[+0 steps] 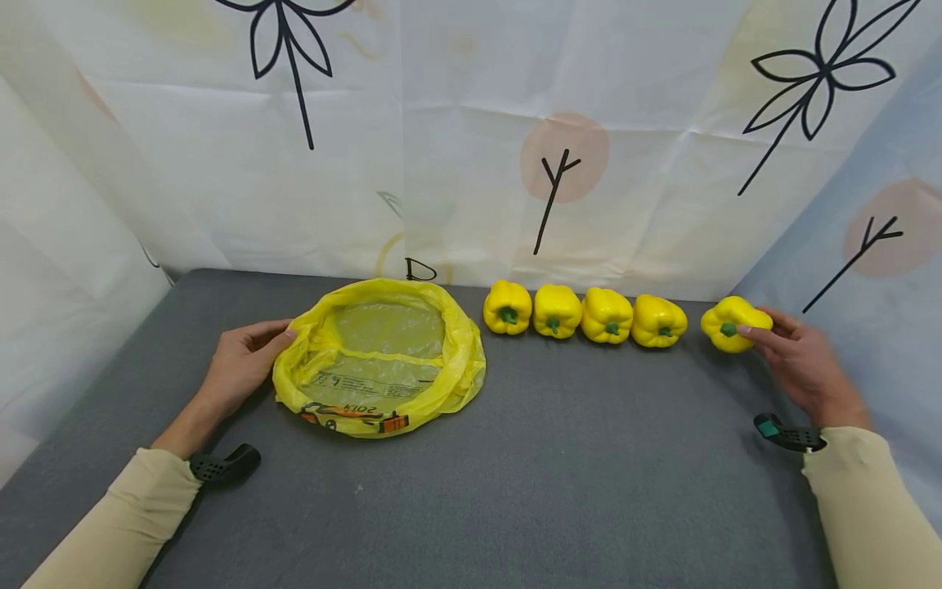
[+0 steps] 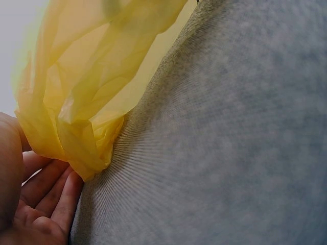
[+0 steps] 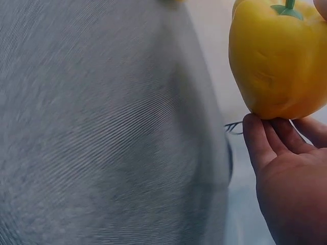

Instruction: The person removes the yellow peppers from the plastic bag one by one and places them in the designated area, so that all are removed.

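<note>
A yellow plastic bag [image 1: 464, 360] stands on the grey table with its mouth spread wide and its rim rolled outward. My left hand [image 1: 246, 364] pinches the bag's left edge between thumb and fingers; the left wrist view shows the crumpled yellow film [image 2: 82, 132] at the fingers. At the right, my right hand [image 1: 805, 364] holds a yellow bell pepper [image 1: 728, 323] with a green stem, thumb near the stem. In the right wrist view the fingers [image 3: 260, 143] press against the underside of that pepper [image 3: 276, 66].
Several more yellow bell peppers [image 1: 607, 315] stand in a row along the table's back edge, between the bag and my right hand. The grey table [image 1: 559, 491] meets a pale curtain [image 1: 471, 164] with printed plants behind it and at both sides.
</note>
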A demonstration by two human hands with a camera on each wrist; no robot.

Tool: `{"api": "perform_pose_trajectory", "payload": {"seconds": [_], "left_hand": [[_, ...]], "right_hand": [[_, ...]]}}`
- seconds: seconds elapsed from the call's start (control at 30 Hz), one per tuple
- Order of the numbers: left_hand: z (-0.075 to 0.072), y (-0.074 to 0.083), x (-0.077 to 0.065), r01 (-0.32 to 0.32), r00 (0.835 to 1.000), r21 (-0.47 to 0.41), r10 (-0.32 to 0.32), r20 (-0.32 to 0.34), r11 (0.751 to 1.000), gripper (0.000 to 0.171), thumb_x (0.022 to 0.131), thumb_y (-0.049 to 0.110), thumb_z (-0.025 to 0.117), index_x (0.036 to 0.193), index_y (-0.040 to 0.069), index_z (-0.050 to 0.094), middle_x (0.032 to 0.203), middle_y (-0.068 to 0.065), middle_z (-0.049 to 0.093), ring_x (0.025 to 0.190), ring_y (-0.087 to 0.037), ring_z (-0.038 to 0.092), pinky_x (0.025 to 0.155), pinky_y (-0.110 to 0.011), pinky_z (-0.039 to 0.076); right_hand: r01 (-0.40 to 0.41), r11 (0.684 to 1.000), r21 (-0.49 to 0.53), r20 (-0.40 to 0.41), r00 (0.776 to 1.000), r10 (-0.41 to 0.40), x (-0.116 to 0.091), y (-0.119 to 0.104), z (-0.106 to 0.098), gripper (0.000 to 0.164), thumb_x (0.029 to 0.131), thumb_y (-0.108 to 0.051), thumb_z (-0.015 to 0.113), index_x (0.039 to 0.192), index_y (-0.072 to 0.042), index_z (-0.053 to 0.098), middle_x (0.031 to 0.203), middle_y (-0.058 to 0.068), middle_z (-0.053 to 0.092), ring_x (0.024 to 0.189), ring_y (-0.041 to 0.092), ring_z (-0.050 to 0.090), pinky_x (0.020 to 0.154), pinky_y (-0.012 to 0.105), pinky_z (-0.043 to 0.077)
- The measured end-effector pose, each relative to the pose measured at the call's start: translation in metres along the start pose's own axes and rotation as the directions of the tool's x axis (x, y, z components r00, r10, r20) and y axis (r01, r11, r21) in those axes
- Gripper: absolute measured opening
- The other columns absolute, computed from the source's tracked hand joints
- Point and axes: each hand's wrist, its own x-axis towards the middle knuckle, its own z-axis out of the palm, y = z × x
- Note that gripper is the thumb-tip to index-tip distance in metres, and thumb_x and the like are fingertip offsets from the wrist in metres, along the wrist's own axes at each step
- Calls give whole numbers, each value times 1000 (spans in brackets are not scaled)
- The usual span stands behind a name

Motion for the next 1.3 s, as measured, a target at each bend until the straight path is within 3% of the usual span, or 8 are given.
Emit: {"api": "perform_pose_trajectory", "payload": {"seconds": [0.13,0.33,0.53,0.67,0.77,1.03,1.2,1.3], "left_hand": [[0,0,0,-1,1000,-4,1,0,1000,54,106,38,55,142,-2,57,133,-26,60,94,10,54,73,-9,48],[1,-1,1,5,1000,-6,-5,2,1000,54,106,39,55,142,-2,57,133,-25,60,93,10,56,73,-10,49],[1,-2,1,7,1000,-12,-7,9,1000,53,106,38,55,142,-1,57,133,-25,60,93,10,56,72,-10,49],[0,-1,1,4,1000,-15,-4,8,1000,54,106,39,55,143,-1,57,134,-24,60,94,9,56,73,-10,49],[-1,-1,0,0,1000,-15,0,11,1000,54,106,39,54,143,-1,56,134,-25,59,94,9,56,73,-10,49],[-1,0,0,-1,1000,-10,1,9,1000,54,107,37,54,143,-2,56,134,-26,59,94,11,54,73,-9,48],[-1,1,-2,-5,1000,-18,6,12,1000,53,106,37,54,143,-1,56,134,-26,59,94,11,55,73,-10,48],[-1,1,-1,-7,1000,-18,8,14,1000,53,107,37,54,143,-2,56,134,-26,59,94,11,55,73,-10,48]], "right_hand": [[-35,999,-27,19,999,36,4,10,-7,69,102,-6,61,158,-5,20,118,-15,54,101,-3,54,84,10,47],[-51,996,-69,65,996,56,10,19,-8,62,103,-6,57,154,-6,22,120,-15,51,103,-4,54,84,11,47],[-101,991,-84,75,991,108,16,21,-3,83,103,-8,60,162,-2,3,137,-6,40,107,-10,52,86,9,47],[-113,987,-115,102,987,124,19,20,-4,73,104,-11,59,161,-9,13,139,-8,39,110,-9,50,88,9,45],[-107,983,-147,120,985,125,20,21,-5,62,105,-14,58,155,-14,21,126,-18,43,110,-6,49,88,10,43],[-94,977,-192,125,985,119,23,21,3,42,107,-20,55,144,-20,36,125,-16,43,108,-4,48,91,15,35],[-103,976,-190,97,988,123,25,23,4,72,107,-23,56,162,-7,12,125,-18,40,107,-7,48,93,15,34],[-104,979,-175,88,989,120,26,24,3,83,107,-22,55,161,1,-2,125,-18,39,107,-7,47,92,14,34]]}}
